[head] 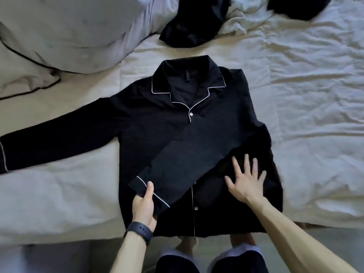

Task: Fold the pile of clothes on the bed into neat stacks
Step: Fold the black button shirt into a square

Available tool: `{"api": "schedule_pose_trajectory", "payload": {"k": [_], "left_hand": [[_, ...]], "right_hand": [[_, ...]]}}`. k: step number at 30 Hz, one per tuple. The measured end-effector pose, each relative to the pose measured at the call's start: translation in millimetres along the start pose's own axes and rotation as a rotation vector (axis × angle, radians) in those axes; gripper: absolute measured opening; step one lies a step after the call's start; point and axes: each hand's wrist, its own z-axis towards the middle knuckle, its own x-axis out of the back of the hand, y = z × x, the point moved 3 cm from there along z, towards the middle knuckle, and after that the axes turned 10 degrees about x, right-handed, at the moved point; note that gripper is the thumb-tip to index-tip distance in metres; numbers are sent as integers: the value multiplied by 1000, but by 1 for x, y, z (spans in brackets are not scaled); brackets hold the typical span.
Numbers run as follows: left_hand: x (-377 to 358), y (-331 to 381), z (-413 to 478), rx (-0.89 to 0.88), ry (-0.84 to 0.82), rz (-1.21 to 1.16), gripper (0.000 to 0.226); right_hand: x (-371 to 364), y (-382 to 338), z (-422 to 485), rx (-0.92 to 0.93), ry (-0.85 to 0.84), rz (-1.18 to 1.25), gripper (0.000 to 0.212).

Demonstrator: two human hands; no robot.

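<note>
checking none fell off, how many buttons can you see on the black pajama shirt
2: the upper button sits just below the collar, the lower button low on the front. Others may hide under the folded sleeve.

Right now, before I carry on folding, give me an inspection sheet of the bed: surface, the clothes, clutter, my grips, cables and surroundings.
Surface: white bed cover, creased, bears everything.
Job's things: black pyjama shirt lies flat, front up, collar away from you; folded sleeve lies slantwise across its front; other sleeve stretches out leftward. Dark clothes heap sits unfolded beyond the collar, second dark heap at far right.
Clutter: crumpled white cloth between the heaps; pillow far left.
Grips: left hand pinches the folded sleeve's cuff; right hand lies flat, fingers spread, on the shirt's lower front.
Cables: nothing seen.
Surroundings: your legs at the bed's edge; black watch on the left wrist.
</note>
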Motion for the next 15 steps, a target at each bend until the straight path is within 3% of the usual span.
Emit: {"api": "schedule_pose_trajectory", "payload": {"k": [3, 6, 10, 12, 15], "left_hand": [[37, -7, 33, -46, 174, 205, 31], [45, 4, 47, -113, 246, 474, 56], [19, 37, 31, -336, 418, 719, 73], [-19, 57, 22, -489, 343, 801, 70], [-97, 91, 9, -681, 86, 860, 60]], "right_hand": [[8, -7, 1, -42, -37, -1, 82], [22, -13, -3, -81, -41, 71, 79], [49, -16, 4, -202, 187, 397, 59], [61, -12, 14, -298, 341, 693, 55], [76, -7, 36, -507, 465, 1311, 50]]}}
